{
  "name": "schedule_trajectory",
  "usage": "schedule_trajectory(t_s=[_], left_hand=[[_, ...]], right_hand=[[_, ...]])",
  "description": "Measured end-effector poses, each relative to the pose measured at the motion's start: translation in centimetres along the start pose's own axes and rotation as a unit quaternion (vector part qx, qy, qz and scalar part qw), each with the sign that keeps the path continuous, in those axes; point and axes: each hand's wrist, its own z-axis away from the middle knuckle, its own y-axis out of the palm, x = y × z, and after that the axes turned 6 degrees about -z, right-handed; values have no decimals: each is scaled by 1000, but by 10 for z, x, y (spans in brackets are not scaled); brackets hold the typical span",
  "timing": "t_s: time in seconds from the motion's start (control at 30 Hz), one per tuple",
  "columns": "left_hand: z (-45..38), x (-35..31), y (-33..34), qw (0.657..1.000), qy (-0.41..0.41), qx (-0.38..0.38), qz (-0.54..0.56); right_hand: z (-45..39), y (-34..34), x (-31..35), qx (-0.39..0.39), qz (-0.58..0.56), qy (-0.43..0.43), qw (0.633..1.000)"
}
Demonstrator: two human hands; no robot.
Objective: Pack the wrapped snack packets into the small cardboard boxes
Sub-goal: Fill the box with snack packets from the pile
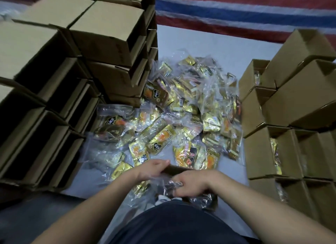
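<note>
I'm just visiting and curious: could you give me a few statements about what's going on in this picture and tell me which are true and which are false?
1. A pile of gold snack packets lies on the floor between the stacks of boxes. True.
2. The left hand is resting idle on the person's lap. False: it holds the far edge of the small open box in front of the person.
3. The right hand is pressing a clear-wrapped packet into that box. True.
4. The open boxes on the right have nothing in them. False: packets show inside several.
5. The boxes on the left are stacked. True.
</note>
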Motion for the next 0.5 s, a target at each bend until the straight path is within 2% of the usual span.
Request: schedule_trajectory(t_s=[0.13, 0.23, 0.3, 0.4, 0.43, 0.5], left_hand=[[2, 3, -4, 999, -21, -1, 46], [1, 3, -2, 999, -20, -44, -13], [0, 3, 4, 996, -3, -70, -51], [0, 8, 12, 994, 8, -102, -49], [0, 9, 13, 993, 12, -108, -47], [0, 12, 14, 992, 12, -115, -41]], right_hand=[[-36, 19, 0, -26, 96, -9, 995], [-56, 39, -12, -33, 187, 16, 982], [-57, 45, -21, -25, 125, 33, 991], [-49, 43, -27, -36, -109, 36, 993], [-43, 40, -28, -52, -148, 31, 987], [-34, 33, -32, -87, -144, 24, 985]])
